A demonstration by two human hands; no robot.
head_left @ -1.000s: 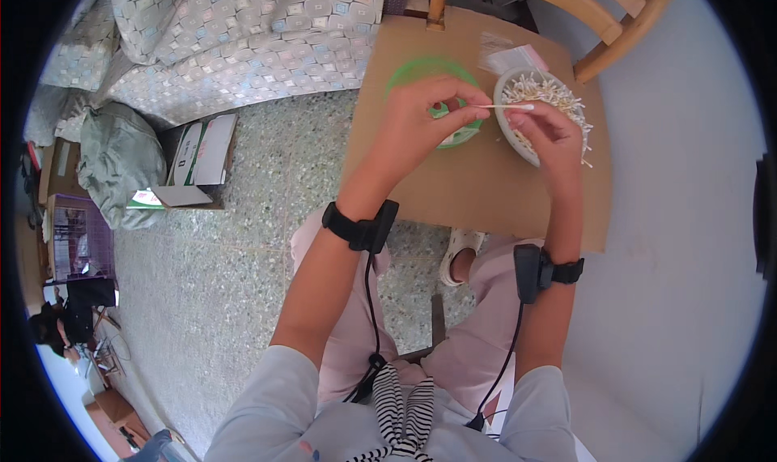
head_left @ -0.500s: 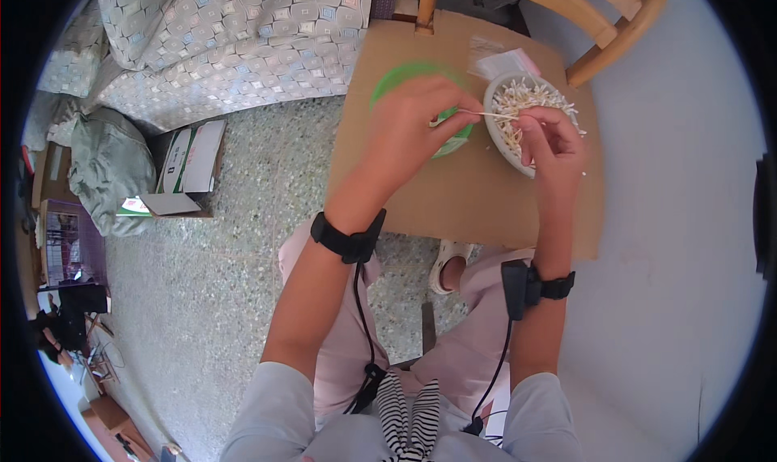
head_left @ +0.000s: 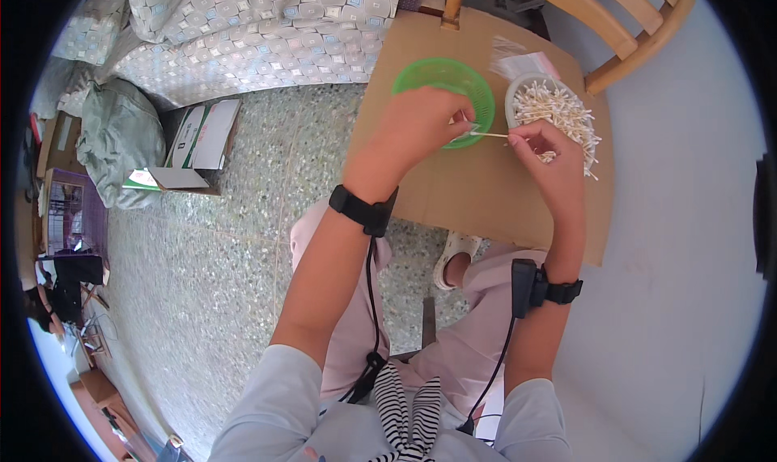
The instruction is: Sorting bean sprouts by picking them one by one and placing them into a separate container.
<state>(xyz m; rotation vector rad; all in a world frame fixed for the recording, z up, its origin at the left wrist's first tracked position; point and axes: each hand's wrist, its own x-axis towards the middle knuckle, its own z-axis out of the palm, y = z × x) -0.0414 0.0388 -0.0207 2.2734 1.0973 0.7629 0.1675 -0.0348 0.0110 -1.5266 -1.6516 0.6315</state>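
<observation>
A thin cotton swab point(head_left: 490, 135) stretches level between my two hands, above the cardboard. The thumb and fingertips of my right hand point(head_left: 554, 158) pinch its right end, beside the pale bowl point(head_left: 510, 106). At its left end, the fingers of my left hand point(head_left: 425, 126) are closed about the white tip, and whether they hold anything more is hard to see. My left hand covers the near side of a green plastic basket point(head_left: 488, 97). Many loose cotton swabs point(head_left: 558, 110) are heaped in the bowl, some poking over its rim.
Brown cardboard point(head_left: 453, 195) covers the seat of a wooden chair point(head_left: 623, 41). Clear plastic packaging point(head_left: 526, 63) lies behind the bowl. A white wall point(head_left: 680, 219) stands close on the right. Patterned fabric point(head_left: 267, 49) hangs at the left, near an open carton point(head_left: 202, 138).
The view has shifted, so the chair seat appears farther right. My left hand has lowered toward me, showing more of the green basket. The swab remains between both hands.
</observation>
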